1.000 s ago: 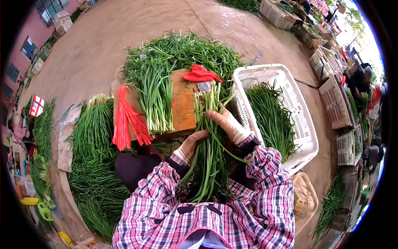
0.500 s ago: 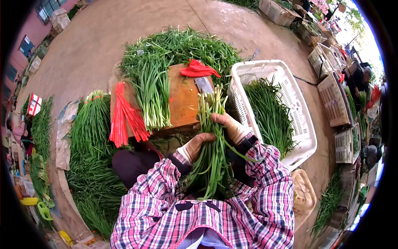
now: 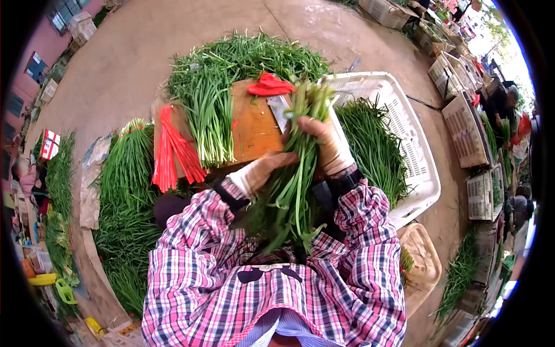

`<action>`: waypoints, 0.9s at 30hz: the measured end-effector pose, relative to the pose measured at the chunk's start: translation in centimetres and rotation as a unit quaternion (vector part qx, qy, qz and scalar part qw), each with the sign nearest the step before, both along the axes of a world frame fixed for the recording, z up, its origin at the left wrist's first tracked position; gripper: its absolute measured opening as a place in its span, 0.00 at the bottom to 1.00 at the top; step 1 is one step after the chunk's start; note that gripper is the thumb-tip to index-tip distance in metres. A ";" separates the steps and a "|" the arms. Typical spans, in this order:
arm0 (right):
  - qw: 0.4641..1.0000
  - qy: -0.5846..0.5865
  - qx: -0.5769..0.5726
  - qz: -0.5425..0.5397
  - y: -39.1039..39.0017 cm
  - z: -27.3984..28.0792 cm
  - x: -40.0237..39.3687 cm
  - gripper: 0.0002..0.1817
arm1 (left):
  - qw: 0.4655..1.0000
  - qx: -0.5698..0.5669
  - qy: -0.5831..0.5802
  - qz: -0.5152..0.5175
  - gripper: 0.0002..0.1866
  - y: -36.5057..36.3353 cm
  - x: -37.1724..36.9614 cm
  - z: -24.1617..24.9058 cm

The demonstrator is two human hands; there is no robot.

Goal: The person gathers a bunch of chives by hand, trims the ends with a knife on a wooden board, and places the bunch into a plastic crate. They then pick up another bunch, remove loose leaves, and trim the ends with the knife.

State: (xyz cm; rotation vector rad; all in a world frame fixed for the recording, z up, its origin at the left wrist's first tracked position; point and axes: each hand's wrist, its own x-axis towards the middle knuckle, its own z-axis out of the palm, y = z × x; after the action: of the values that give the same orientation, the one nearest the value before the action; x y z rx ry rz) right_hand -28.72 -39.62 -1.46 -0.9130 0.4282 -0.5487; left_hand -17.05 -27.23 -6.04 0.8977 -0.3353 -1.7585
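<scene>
A loose bunch of garlic chives (image 3: pixel 300 165) is held upright in front of my chest, its pale stem ends up and its leaf tips hanging down, slightly blurred. My right hand (image 3: pixel 325 141) wraps it from the right, near the stems. From the left, lower down, my left hand (image 3: pixel 263 170) grips the same bunch, its fingers partly hidden behind the leaves. Just beyond, a metal blade (image 3: pixel 279 113) lies on a wooden board (image 3: pixel 251 136) beside a red cloth (image 3: pixel 270 85). A sheaf of chives (image 3: pixel 213 130) and red plastic strips (image 3: pixel 169 151) lie on its left side.
To the right stands a white plastic crate (image 3: pixel 426 168) with chives inside, and a tan basket (image 3: pixel 425 272) nearer me. A heap of chives (image 3: pixel 272 55) lies behind the board; tied bundles (image 3: pixel 128 159) are at left. Other people and crates (image 3: pixel 465 136) line the right edge.
Both hands have lifted the bunch up and away from my lap, towards the board and crate. Its leaf tips have swung, and the left hand's fingers reach further across it.
</scene>
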 end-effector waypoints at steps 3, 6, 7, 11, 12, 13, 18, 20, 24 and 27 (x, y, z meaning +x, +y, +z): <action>0.996 -0.052 -0.015 -0.067 -3.2 1.7 -0.8 0.21 | 0.880 -0.159 -0.412 0.174 0.22 2.0 2.8 0.6; 0.977 -0.119 -0.039 -0.173 -5.9 3.1 -2.0 0.15 | 0.807 -0.170 -0.488 0.287 0.22 6.8 2.5 10.0; 0.960 -0.154 -0.067 -0.224 -6.3 3.5 -2.2 0.15 | 0.845 -0.260 -0.390 0.258 0.18 8.3 1.6 9.5; 0.869 -0.262 -0.165 -0.386 -5.4 5.1 -1.1 0.17 | 0.946 -0.178 -0.269 0.039 0.22 8.7 -5.9 9.7; 0.852 -0.282 -0.163 -0.410 -4.3 5.4 -0.8 0.17 | 0.927 -0.188 -0.323 0.036 0.26 7.9 -6.0 7.6; 0.840 -0.305 -0.166 -0.417 -2.6 6.3 -0.5 0.16 | 0.935 -0.176 -0.288 0.106 0.28 7.3 -7.1 6.1; 0.813 -0.337 -0.236 -0.413 2.5 5.5 0.8 0.24 | 0.904 -0.340 -0.164 0.201 0.34 3.8 -7.2 1.1; 0.835 -0.334 -0.210 -0.384 4.8 5.2 1.6 0.22 | 0.922 -0.329 0.059 0.197 0.35 3.6 -7.5 6.6; 0.869 -0.347 -0.136 -0.326 8.5 4.7 1.7 0.29 | 0.888 -0.368 0.081 0.263 0.37 3.2 -6.2 7.1; 0.871 -0.298 -0.200 -0.336 10.4 3.3 2.5 0.46 | 0.868 -0.346 0.181 0.307 0.28 4.4 -5.1 8.1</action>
State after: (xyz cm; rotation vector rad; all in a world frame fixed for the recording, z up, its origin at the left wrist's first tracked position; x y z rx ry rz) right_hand -26.20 -29.25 1.82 -0.9167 0.0458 -1.5584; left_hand -22.16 -22.79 2.07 0.1059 -0.3468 -1.0442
